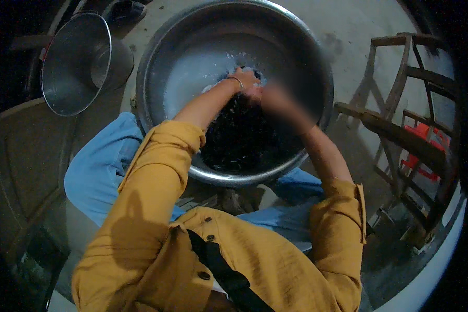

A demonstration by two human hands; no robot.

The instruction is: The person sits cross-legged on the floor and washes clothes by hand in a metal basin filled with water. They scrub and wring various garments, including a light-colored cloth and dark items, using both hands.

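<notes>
A wide metal basin [150, 78] with cloudy, sudsy water stands between my knees. In its near half lies a bunched dark cloth [236, 138], wet and almost black. My left hand [247, 79], with a thin bracelet at the wrist, is closed on the far end of the cloth, among white suds. Right beside it is my right hand [277, 101], over the same part of the cloth. A blur covers that hand, so its fingers cannot be made out.
At the upper left a metal bucket [70, 70] lies tilted with its mouth toward me. A wooden frame [400, 130] like an upturned stool stands on the right, with a red object [424, 151] behind its bars. The floor [348, 31] is grey.
</notes>
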